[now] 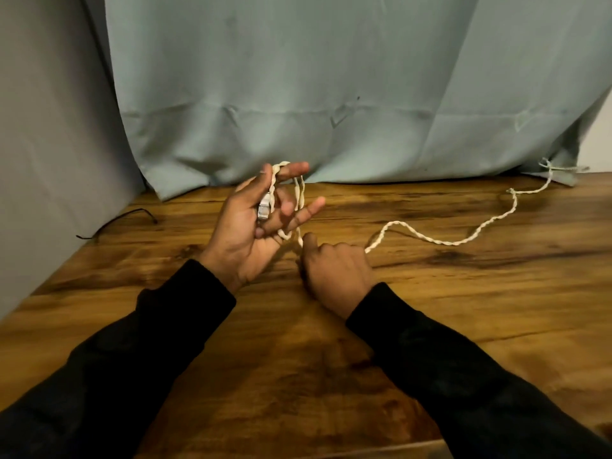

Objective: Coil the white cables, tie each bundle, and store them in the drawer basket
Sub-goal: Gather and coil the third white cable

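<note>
While the left hand [251, 223] pinches the plug [264, 210] under few loops, the right hand [334, 270] grips the white cable [440, 241]; most trails beyond the plug, uncoiled.

I am seeing the left hand [251, 223], palm up, holding loops of white cable [440, 240] around its spread fingers, connector [264, 209] lying across the palm; the right hand [334, 270] is pinching the strand trailing toward two o'clock across the wooden table [463, 309].
</note>
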